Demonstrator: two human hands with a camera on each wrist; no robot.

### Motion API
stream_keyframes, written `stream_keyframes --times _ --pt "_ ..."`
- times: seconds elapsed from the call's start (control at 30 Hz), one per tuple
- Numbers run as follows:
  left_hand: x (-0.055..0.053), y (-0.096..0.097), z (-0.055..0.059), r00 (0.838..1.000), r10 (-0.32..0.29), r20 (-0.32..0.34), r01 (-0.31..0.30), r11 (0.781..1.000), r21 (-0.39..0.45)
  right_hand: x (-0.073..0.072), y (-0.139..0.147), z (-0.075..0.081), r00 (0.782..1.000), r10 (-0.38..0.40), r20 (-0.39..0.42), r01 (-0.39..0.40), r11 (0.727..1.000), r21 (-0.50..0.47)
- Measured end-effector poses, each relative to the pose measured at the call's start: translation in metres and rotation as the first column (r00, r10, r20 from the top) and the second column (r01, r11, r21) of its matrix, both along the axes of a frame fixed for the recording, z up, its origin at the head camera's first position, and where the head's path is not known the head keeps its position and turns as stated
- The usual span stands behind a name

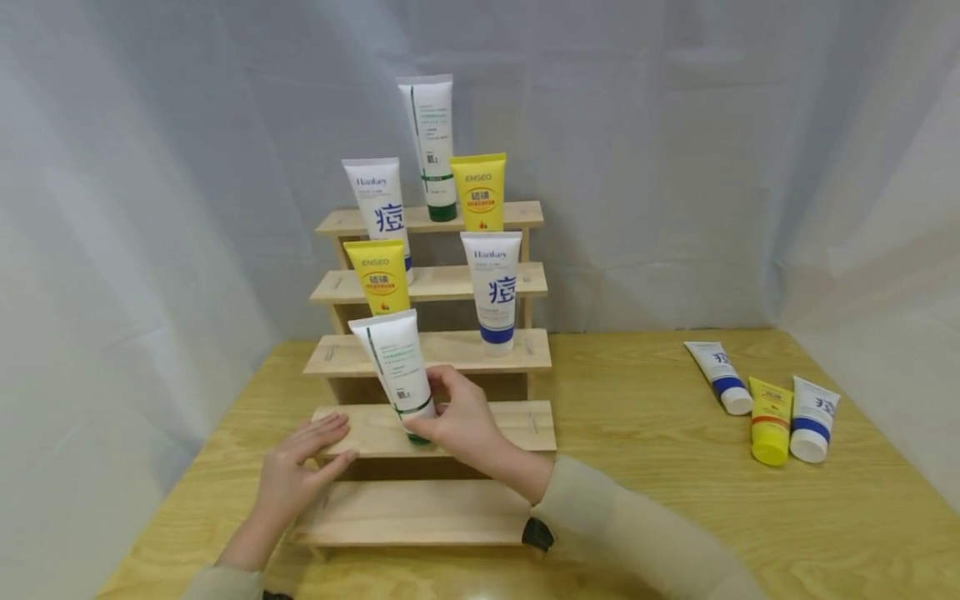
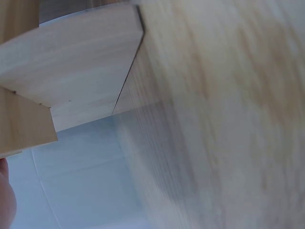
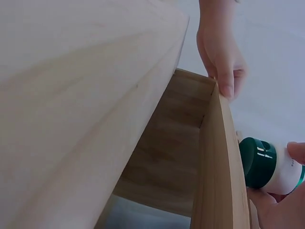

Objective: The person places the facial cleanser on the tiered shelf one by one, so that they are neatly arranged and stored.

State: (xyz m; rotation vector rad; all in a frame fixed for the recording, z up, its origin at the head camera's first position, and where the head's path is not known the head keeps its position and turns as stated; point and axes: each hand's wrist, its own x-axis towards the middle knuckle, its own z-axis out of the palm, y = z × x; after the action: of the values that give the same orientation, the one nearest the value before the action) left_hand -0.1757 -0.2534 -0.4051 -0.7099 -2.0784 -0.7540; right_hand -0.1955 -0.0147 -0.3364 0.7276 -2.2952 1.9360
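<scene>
My right hand point(image 1: 472, 421) grips a white squeeze tube with green print point(image 1: 393, 358) near its lower end. The tube stands cap down, leaning slightly, over the second-lowest board of a stepped wooden display rack point(image 1: 510, 425). Its green cap point(image 3: 257, 162) is close against that board in the right wrist view; whether it bears on it I cannot tell. At the left end of the same board, my left hand point(image 1: 300, 467) holds the corner, fingers on top and thumb at the front edge. Just a bit of the left hand point(image 2: 5, 202) shows in the left wrist view.
Higher boards carry another green-capped white tube point(image 1: 431, 142), yellow tubes point(image 1: 480, 192) point(image 1: 381, 279) and blue-and-white tubes point(image 1: 375, 200) point(image 1: 492, 287). On the table point(image 1: 637, 500) at right lie two blue-and-white tubes point(image 1: 717, 375) point(image 1: 813, 417) and a yellow tube point(image 1: 771, 421). A pale curtain point(image 1: 637, 167) hangs behind.
</scene>
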Motion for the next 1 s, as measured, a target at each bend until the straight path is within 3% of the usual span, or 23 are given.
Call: stream_keyframes --times 0.47,1.0 --pt "0.003 0.0 0.003 0.998 0.016 0.059 -0.016 1.0 -0.003 -0.003 -0.02 -0.006 0.999 0.029 -0.025 -0.029 1.0 0.009" --pt "0.003 0.001 0.003 1.0 0.018 0.024 -0.018 1.0 0.0 -0.004 -0.028 -0.007 0.998 0.065 0.008 -0.065 0.997 0.051"
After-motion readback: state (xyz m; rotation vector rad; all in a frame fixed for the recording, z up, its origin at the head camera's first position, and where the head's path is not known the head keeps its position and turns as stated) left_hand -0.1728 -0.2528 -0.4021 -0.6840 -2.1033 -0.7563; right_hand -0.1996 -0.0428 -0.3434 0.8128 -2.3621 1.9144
